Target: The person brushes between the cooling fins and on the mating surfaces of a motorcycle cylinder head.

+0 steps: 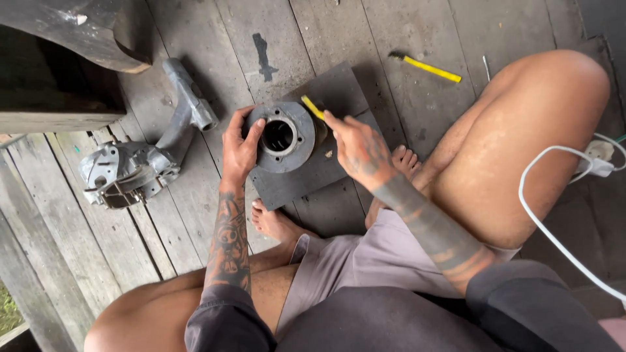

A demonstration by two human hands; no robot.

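A round grey metal part (282, 137), disc-shaped with a raised collar and a wide central bore, lies on a dark flat slab (339, 98) that rests on the weathered wooden floor (404, 39). The bore faces straight up toward the camera, so the part's axis stands roughly upright and its broad flange lies flat on the slab. Small holes ring the collar.

The left hand (240, 148) comes in from below, its forearm running almost straight up the picture. The hand curls around the left rim of the disc, thumb and fingers pressed on the edge, gripping it. The right hand (360, 148) reaches in from the lower right, its forearm slanting up and to the left. It is closed around a yellow-handled tool (313, 108), held between thumb and forefinger. The tool's long axis runs diagonally, from the hand up and to the left, and its far end sits just above the disc's upper right rim. Whether the tip touches the metal cannot be told.

The person sits on the floor with knees spread and bare feet tucked close to the slab. To the left lies a larger grey cast housing (130, 171) with a long tubular arm (186, 98) pointing up and away. A second yellow-handled tool (427, 67) lies on the boards further off, angled down to the right. A white cable (541, 225) loops past the right knee.
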